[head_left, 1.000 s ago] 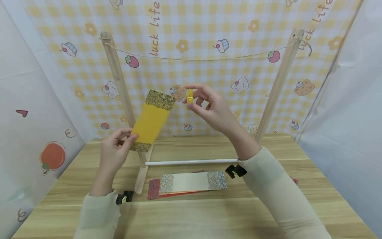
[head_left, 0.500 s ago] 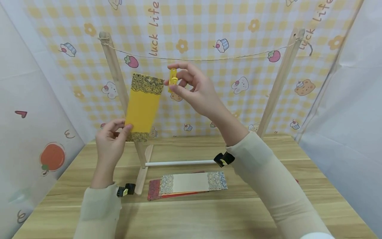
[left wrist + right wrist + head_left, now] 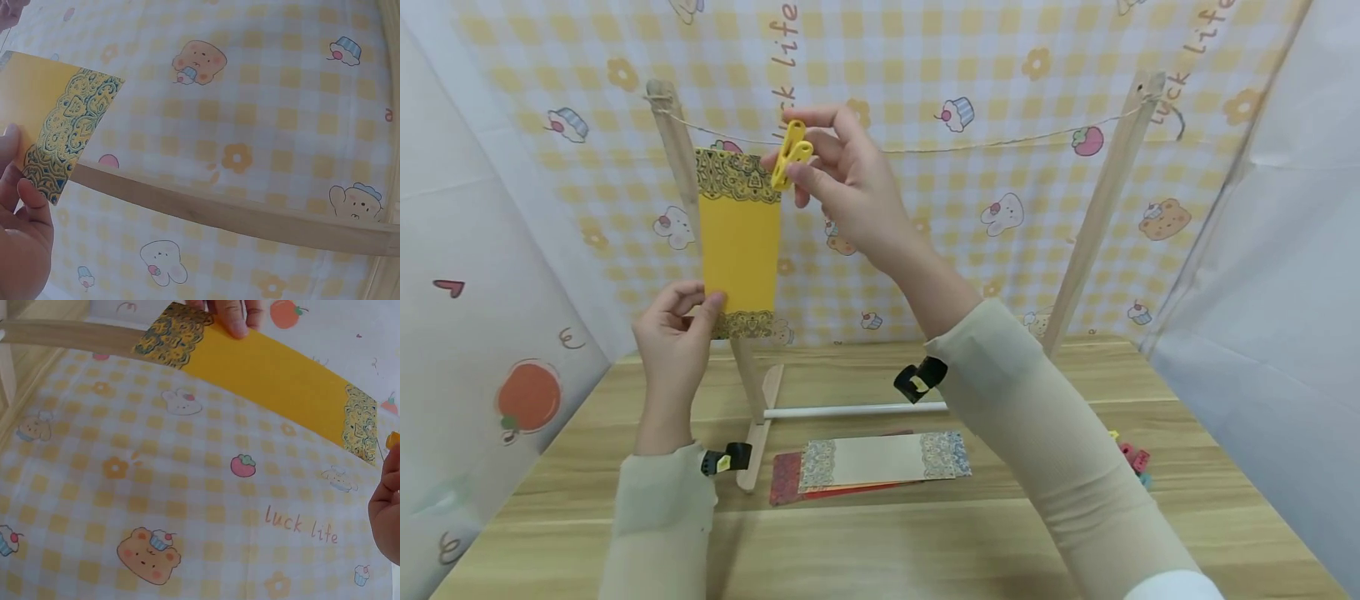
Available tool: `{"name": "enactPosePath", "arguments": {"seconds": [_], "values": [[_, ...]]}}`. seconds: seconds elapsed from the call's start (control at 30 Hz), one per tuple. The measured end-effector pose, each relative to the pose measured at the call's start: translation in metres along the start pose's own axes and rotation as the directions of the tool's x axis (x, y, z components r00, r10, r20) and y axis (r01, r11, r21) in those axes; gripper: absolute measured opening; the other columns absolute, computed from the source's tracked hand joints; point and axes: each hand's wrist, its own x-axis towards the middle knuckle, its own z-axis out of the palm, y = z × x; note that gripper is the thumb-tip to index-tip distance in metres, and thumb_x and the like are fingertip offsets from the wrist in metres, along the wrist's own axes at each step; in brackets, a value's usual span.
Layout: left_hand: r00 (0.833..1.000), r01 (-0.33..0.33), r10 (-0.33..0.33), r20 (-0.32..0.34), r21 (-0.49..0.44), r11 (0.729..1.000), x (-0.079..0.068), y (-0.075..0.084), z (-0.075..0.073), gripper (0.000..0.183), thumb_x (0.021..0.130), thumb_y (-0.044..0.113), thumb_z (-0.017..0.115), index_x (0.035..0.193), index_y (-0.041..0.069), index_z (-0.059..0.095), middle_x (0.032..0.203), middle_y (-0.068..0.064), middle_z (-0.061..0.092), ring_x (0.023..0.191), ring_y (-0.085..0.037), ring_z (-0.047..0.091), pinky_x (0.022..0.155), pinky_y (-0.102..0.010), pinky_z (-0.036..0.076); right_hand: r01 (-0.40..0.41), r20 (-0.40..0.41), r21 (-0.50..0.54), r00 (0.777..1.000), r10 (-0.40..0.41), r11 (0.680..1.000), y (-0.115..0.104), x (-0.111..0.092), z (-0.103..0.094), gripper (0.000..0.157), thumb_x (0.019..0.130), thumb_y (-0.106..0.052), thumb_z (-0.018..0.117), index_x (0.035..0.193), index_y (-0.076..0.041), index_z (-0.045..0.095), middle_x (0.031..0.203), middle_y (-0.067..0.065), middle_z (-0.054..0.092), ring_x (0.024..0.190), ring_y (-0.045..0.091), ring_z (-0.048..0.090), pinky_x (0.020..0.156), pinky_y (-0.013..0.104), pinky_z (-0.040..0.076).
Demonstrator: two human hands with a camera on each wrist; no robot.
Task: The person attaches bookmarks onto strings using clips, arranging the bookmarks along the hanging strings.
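Note:
My left hand (image 3: 677,342) pinches a yellow card (image 3: 739,250) with dark lace-patterned ends near its lower left edge. The card stands upright, its top close under the left part of the string (image 3: 985,148). Between thumb and fingers of my right hand (image 3: 857,187) is a yellow clothespin (image 3: 791,155), right at the card's top right corner. In the left wrist view the card's patterned lower end (image 3: 75,131) shows beside the left fingers. The right wrist view shows the whole card (image 3: 269,375), with the right hand (image 3: 387,506) at the right edge.
Two wooden posts (image 3: 1093,208) carry the string, with a white rod (image 3: 857,410) joining them low down. A stack of patterned cards (image 3: 880,458) lies on the wooden table (image 3: 850,550). Several coloured clothespins (image 3: 1138,458) lie at right, partly behind the right sleeve. A checked cloth hangs behind.
Both hands have moved up and left, bringing the card and the clothespin up to the string. The card has turned from tilted to upright. More clothespins show beside the right sleeve.

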Motion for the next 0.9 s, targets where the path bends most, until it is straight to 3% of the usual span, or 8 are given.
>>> {"name": "enactPosePath", "arguments": {"seconds": [0.1, 0.2, 0.3, 0.6, 0.9], "values": [[0.999, 0.019, -0.020, -0.026, -0.024, 1.000, 0.002, 0.000, 0.001, 0.014, 0.088, 0.000, 0.073, 0.090, 0.015, 0.070, 0.077, 0.026, 0.070, 0.040, 0.004, 0.039, 0.043, -0.012, 0.032, -0.012, 0.010, 0.032, 1.000, 0.012, 0.999, -0.002, 0.005, 0.005, 0.035, 0.098, 0.005, 0.053, 0.132, 0.004, 0.043, 0.112, 0.027, 0.067, 0.061, 0.021, 0.053, 0.048, 0.023, 0.034], [0.999, 0.022, -0.023, -0.037, -0.039, 0.999, 0.003, 0.000, 0.002, 0.014, 0.087, 0.000, 0.073, 0.089, 0.014, 0.071, 0.076, 0.025, 0.070, 0.042, 0.004, 0.042, 0.044, -0.012, 0.033, -0.004, 0.005, 0.065, 1.000, 0.004, 0.998, -0.003, 0.010, 0.008, 0.035, 0.097, 0.007, 0.053, 0.131, 0.007, 0.042, 0.112, 0.030, 0.066, 0.054, 0.021, 0.050, 0.047, 0.023, 0.038], [0.999, 0.022, -0.024, -0.034, -0.047, 0.999, 0.003, 0.000, 0.003, 0.013, 0.088, 0.000, 0.073, 0.089, 0.013, 0.071, 0.076, 0.025, 0.070, 0.044, 0.004, 0.045, 0.045, -0.012, 0.034, -0.012, -0.043, 0.090, 0.999, 0.016, 0.996, -0.005, 0.017, 0.009, 0.033, 0.096, 0.009, 0.053, 0.128, 0.008, 0.044, 0.111, 0.033, 0.066, 0.047, 0.020, 0.046, 0.047, 0.026, 0.041], [0.999, 0.035, -0.038, -0.035, -0.073, 0.997, 0.003, -0.001, 0.008, 0.022, 0.089, 0.003, 0.072, 0.087, 0.025, 0.069, 0.076, 0.024, 0.071, 0.046, 0.004, 0.047, 0.044, -0.013, 0.033, -0.047, -0.158, 0.113, 0.985, 0.065, 0.992, -0.007, 0.031, 0.009, 0.029, 0.095, 0.011, 0.055, 0.122, 0.004, 0.050, 0.108, 0.031, 0.069, 0.039, 0.018, 0.038, 0.040, 0.027, 0.034], [0.998, 0.054, -0.057, -0.033, -0.080, 0.995, 0.004, 0.000, 0.012, 0.009, 0.089, 0.004, 0.072, 0.090, 0.013, 0.070, 0.076, 0.025, 0.071, 0.050, 0.004, 0.050, 0.044, -0.014, 0.032, -0.081, -0.200, 0.142, 0.974, 0.108, 0.987, -0.007, 0.040, 0.010, 0.026, 0.094, 0.009, 0.057, 0.118, 0.000, 0.053, 0.107, 0.028, 0.071, 0.041, 0.014, 0.032, 0.040, 0.023, 0.025]]}}
